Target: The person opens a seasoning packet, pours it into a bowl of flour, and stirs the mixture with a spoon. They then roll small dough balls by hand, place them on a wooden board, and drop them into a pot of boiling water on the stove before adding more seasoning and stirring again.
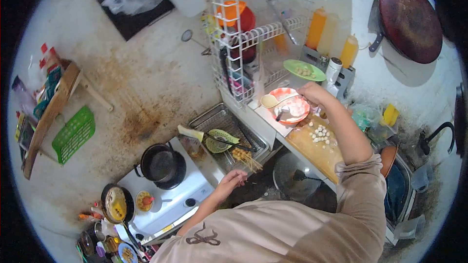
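My right hand [313, 93] is closed around the handle of a pale ladle [268, 101]. The ladle's cup is over the left rim of an orange-and-white bowl [303, 112]. White powdery stuff and a dark-handled utensil [282, 115] are in that bowl. Small white balls [320, 133] lie on a wooden board [304, 142] below my right forearm. Down at the left, my left hand [233, 180] is empty, its fingers loosely apart. It is nearest to some skewers [247, 159] at the corner of a metal tray [261, 142], not touching them.
On the white stove [168, 202] stand a black pot [160, 163] and a frying pan [117, 203] with yellow food. A green plate [304, 70] of balls and several sauce bottles [317, 27] stand behind the bowl. A wire rack [237, 39] rises beside them.
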A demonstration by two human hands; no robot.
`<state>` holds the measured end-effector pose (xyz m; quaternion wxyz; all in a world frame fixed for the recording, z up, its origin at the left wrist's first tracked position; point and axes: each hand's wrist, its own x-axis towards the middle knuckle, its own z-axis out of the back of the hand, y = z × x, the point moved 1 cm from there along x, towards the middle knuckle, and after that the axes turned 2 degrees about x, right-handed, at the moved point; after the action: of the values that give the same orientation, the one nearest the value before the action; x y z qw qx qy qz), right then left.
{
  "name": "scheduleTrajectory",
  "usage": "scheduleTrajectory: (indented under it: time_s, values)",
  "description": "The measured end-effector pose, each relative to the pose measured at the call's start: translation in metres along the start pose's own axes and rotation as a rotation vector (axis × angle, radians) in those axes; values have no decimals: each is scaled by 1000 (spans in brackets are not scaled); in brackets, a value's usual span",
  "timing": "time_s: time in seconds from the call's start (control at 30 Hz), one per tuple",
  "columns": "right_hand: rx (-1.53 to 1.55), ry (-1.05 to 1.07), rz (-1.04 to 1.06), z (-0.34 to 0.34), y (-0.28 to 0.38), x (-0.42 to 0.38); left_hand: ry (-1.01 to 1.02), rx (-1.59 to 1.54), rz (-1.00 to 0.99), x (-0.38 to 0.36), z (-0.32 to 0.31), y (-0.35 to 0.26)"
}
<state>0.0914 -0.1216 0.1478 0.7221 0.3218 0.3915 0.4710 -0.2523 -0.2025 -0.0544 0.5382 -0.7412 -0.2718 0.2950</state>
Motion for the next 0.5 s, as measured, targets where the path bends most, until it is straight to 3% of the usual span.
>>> scheduleTrajectory:
  time_s: [0.13, 0.17, 0.27, 0.37, 0.5]
  values:
    - [-153, -148, 205, 34, -58, 34, 19, 26, 3, 33, -25, -6]
    - [-170, -167, 124, 39, -66, 31, 22, 8, 15, 42, -29, -3]
    - [-256, -214, 222, 42, -77, 17, 46, 69, 5, 63, -45, -3]
    - [-447, -454, 357, 33, -119, 37, 5, 32, 23, 82, -61, 0]
    - [-694, -347, 352, 16, -109, 4, -20, -4, 70, 104, -78, -6]
